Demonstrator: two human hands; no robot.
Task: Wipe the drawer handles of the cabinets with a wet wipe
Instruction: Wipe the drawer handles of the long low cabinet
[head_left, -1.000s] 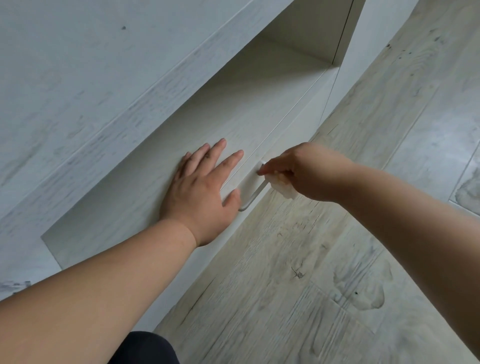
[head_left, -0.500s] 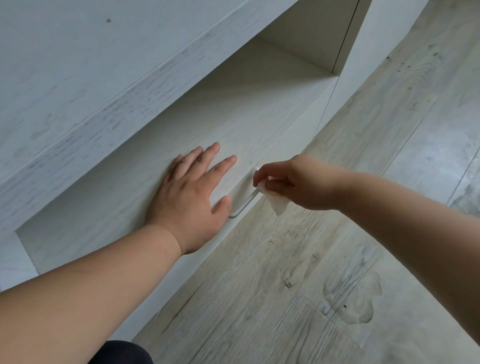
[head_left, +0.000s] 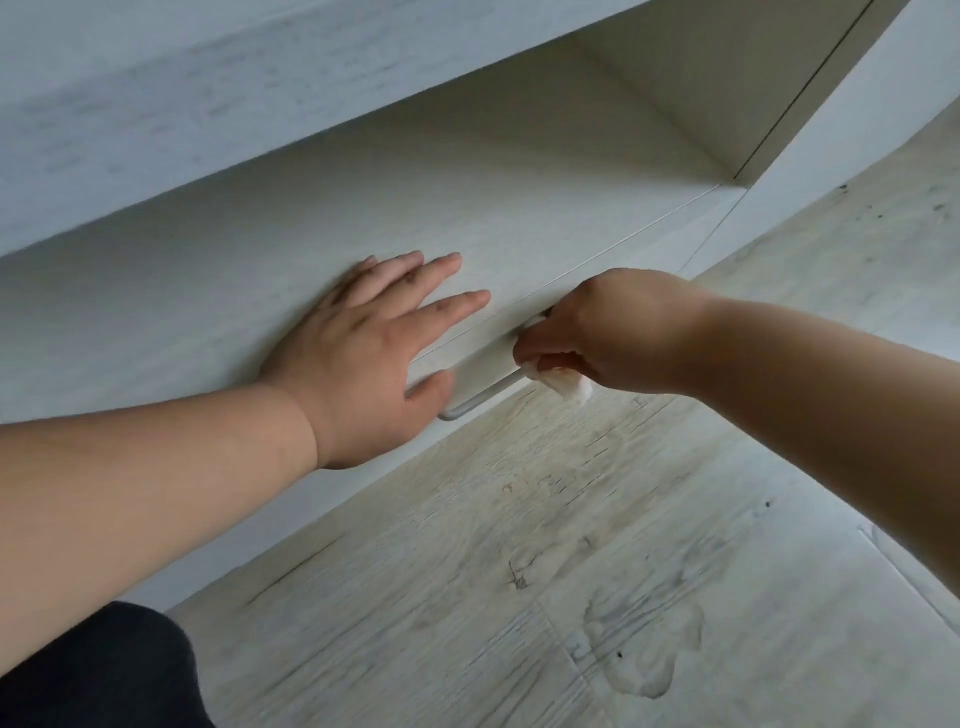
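Right grip (head_left: 618, 332) tight around wet wipe (head_left: 567, 386) at drawer handle (head_left: 483, 397); left grip (head_left: 358, 353) spread flat on shelf (head_left: 208, 291).

A pale whitewashed wood-grain shelf (head_left: 519, 171) bears the left hand (head_left: 363, 353), laid flat with straight fingers. Below it spreads a light wood-grain plank floor (head_left: 571, 571).

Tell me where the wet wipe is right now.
In the head view, right of centre, the wet wipe is pinched in the right hand against the drawer handle; the left hand lies flat on the cabinet to its left.
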